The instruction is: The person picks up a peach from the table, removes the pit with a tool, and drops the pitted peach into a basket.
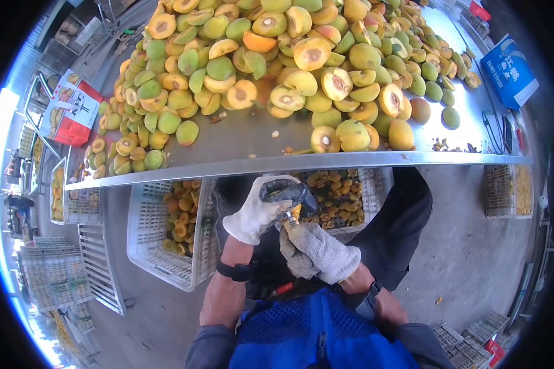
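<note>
My left hand [261,208], in a white glove with dark fingertips, curls closed around a small orange-yellow piece of fruit [296,212], mostly hidden by the fingers. Just below and to the right, my right hand [319,251], in a grey knit glove, is closed on a small tool with a metal tip [289,217]. The tool meets the fruit; its exact kind cannot be made out. Above both hands, halved and whole yellow-green stone fruits [301,82] are heaped on a metal table [228,138].
The table's raised front edge [301,162] runs just beyond my hands. Below it, a white crate [160,261] at left and another crate [369,197] behind my hands hold fruit pieces. A blue bag [509,72] lies at right, a red-white bag [72,111] at left.
</note>
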`<state>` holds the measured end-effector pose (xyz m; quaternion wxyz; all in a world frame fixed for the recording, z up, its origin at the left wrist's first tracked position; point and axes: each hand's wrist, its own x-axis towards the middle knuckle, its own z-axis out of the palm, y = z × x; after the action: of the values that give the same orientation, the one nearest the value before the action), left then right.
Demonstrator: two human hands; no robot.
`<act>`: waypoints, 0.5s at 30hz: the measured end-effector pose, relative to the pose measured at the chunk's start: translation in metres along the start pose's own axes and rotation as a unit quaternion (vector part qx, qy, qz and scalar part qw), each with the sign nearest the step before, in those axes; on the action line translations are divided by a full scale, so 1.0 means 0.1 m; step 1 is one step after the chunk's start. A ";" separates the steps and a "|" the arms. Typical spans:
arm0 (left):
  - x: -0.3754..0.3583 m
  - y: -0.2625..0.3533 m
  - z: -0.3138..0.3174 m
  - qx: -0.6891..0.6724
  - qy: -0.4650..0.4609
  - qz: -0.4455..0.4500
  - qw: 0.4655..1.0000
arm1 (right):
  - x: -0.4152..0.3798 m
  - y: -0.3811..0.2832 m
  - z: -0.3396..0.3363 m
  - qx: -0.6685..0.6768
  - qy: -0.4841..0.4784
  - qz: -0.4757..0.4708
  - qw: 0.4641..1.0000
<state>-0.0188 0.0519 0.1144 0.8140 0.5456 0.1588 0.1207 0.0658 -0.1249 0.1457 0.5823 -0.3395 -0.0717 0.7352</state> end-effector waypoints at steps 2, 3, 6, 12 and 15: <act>-0.03 -0.10 0.14 -0.039 0.080 0.063 0.994 | 0.02 -0.05 0.01 -0.119 0.026 -0.026 0.992; -0.04 -0.15 0.19 -0.059 0.120 0.093 0.987 | 0.02 -0.07 0.01 -0.177 0.040 -0.038 0.983; -0.01 -0.18 0.16 -0.074 0.094 0.053 0.991 | 0.03 -0.03 -0.03 -0.148 0.039 -0.050 0.987; 0.02 -0.11 0.31 -0.045 0.110 0.111 0.987 | 0.04 0.01 0.04 -0.089 0.022 -0.036 0.995; 0.03 -0.08 0.40 -0.091 0.127 0.072 0.985 | 0.02 -0.03 -0.07 0.043 -0.049 0.012 0.998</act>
<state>-0.0003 0.0158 0.1209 0.8226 0.4593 0.2100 0.2612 0.0720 -0.1237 0.1412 0.5832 -0.2789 -0.0643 0.7602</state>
